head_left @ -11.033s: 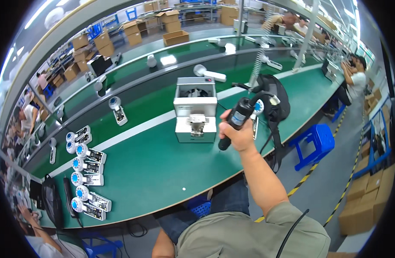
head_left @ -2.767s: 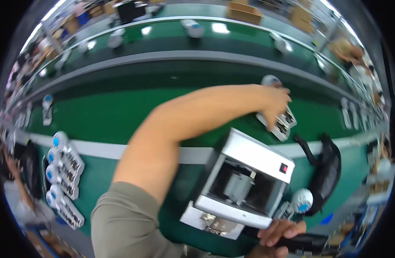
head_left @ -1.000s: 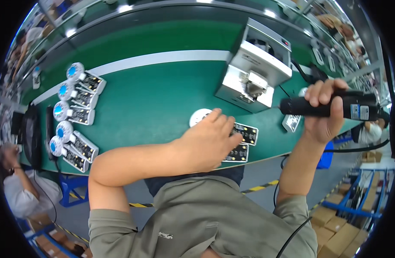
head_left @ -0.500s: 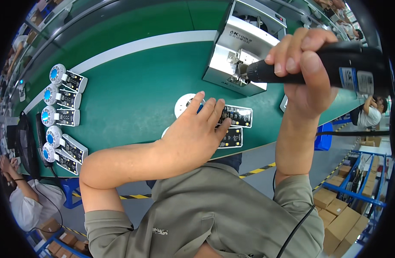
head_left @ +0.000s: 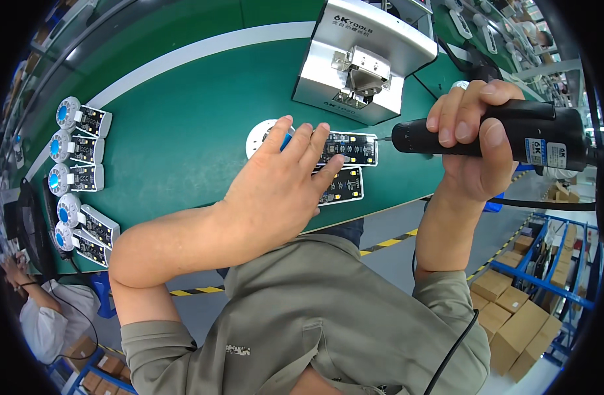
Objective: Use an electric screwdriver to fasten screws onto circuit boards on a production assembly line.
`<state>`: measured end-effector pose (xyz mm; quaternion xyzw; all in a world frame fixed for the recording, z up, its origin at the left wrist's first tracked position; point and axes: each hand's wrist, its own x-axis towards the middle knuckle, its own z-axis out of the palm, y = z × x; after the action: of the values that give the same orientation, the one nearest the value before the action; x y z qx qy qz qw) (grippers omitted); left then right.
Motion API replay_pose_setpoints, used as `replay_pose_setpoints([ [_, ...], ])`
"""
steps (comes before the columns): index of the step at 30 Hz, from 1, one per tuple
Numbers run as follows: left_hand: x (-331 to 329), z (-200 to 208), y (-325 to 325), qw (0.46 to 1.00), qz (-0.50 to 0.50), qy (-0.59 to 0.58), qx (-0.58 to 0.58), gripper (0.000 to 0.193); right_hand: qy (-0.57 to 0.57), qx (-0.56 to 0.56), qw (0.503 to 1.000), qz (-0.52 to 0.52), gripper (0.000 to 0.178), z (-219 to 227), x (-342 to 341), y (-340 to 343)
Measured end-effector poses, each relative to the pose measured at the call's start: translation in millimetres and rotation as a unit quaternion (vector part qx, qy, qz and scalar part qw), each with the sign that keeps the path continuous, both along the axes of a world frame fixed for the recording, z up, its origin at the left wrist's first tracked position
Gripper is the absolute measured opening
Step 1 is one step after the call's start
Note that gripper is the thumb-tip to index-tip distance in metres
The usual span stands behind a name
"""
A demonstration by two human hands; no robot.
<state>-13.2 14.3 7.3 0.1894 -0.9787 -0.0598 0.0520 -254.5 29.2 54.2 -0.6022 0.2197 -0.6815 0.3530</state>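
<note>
We see bright, even light that seems to fall from above, leaving the green tabletop (head_left: pixel 196 125) softly lit and drawing pale sheen and highlights from the metal faces of the machine (head_left: pixel 354 69) toward 1 o'clock. Near the middle, the left hand (head_left: pixel 275 168) and, toward 2 o'clock, the right hand (head_left: pixel 473 138) look fairly crisp to us, while the background at 2 and 10 o'clock turns small and soft. We find black corners all around, and the fisheye bows the white strip (head_left: pixel 203 54) into an arc from 10 to 12 o'clock.
</note>
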Motion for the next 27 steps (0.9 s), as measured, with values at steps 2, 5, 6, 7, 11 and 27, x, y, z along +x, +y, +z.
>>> replay_pose_setpoints([
  [2,-1,0,1,1.000,0.002,-0.001,0.006,0.059,-0.001,0.003,1.000,-0.008,0.031,-3,-2,0],
  [5,-1,1,1,1.000,0.006,-0.002,0.004,0.060,-0.002,0.002,1.000,-0.012,0.032,-6,-4,-1],
  [6,-1,1,1,1.000,0.007,-0.002,0.002,0.060,-0.002,0.001,1.000,-0.014,0.032,-7,-5,-2],
  [7,-2,1,1,1.000,0.009,-0.002,0.001,0.061,-0.002,0.000,1.000,-0.016,0.032,-9,-5,-2],
  [11,-3,3,-3,1.000,0.005,-0.001,0.007,0.063,0.035,0.004,0.999,0.010,0.029,-15,-14,-2],
  [27,-1,6,-9,0.998,-0.010,0.059,0.004,0.049,0.057,0.058,0.994,0.070,0.016,-11,-14,-10],
])
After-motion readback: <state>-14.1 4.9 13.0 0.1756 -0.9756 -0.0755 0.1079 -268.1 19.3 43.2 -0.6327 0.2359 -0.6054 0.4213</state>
